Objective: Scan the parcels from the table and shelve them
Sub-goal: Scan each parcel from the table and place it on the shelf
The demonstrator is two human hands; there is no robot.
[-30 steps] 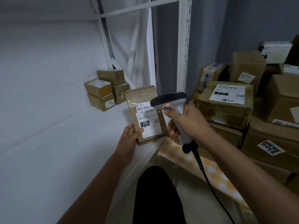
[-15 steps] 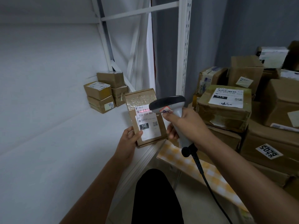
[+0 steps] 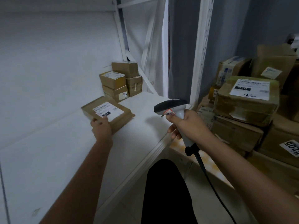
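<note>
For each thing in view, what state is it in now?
flat parcel: lying on the white shelf, label up
left hand: gripping the parcel's near edge
barcode scanner: gripped by right hand
stacked boxes: shelved at the back

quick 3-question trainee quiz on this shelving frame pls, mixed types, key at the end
1. True or false: the flat parcel lies label-up on the white shelf.
2. The right hand grips: A) a tape roll B) the scanner C) a box
3. Fill in: the left hand touches the parcel's ____ edge, nearest the person.

Key: 1 true; 2 B; 3 near
</note>
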